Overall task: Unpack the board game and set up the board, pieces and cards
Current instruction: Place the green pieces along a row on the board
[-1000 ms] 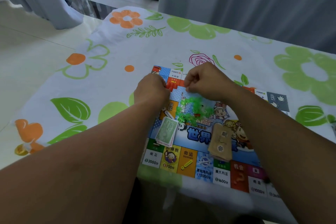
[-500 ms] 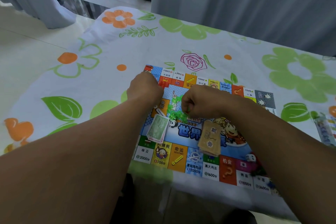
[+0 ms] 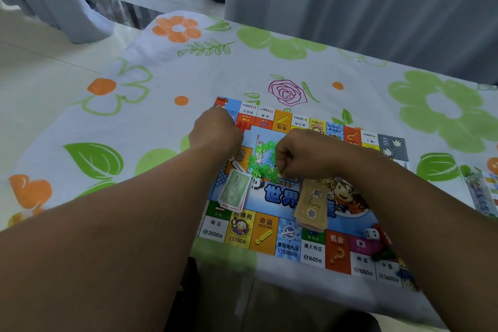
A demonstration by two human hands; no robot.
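The colourful game board (image 3: 265, 236) lies flat on the flowered tablecloth. In its middle is a cluster of small green plastic pieces (image 3: 262, 152). My right hand (image 3: 304, 156) is curled over the cluster's near edge and pinches some of the green pieces. My left hand (image 3: 215, 132) rests curled at the board's far left corner, its fingers hidden under it. A green stack of paper money (image 3: 234, 191) and a tan stack of cards (image 3: 311, 205) lie on the board. A white die (image 3: 371, 233) sits near the front right, beside a red piece.
The table's front edge runs just below the board (image 3: 269, 272). A clear printed packet (image 3: 482, 191) lies at the right edge of the view. Grey curtains (image 3: 377, 8) hang behind the table, with tiled floor to the left.
My right hand has moved from the board's far edge down toward me onto the green pieces. My left hand has stayed at the far left corner.
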